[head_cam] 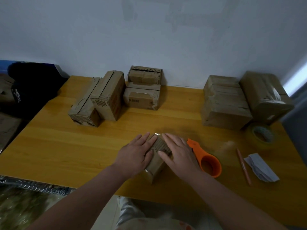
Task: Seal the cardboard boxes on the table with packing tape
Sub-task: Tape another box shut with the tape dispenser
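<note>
Cardboard-brown small box point(162, 146) at the near middle of the worktop point(66, 146), pinned under left grip point(137, 153) and right grip point(178, 152), both flat, fingers straight, clasping nothing. Smoothing tape point(147, 171) down, seemingly. Next, probably: turn box, reach for orange dispenser point(210, 165) just beside.

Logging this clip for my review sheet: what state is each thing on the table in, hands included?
Small box: closed, clear tape on it, under both hands.
Left hand: flat, pressing the box.
Right hand: flat, pressing the box.
Orange tape dispenser: lying down, not gripped.
Tape roll: lying flat, unheld.
Pen: lying loose.
Large box at right: closed, taped.
</note>
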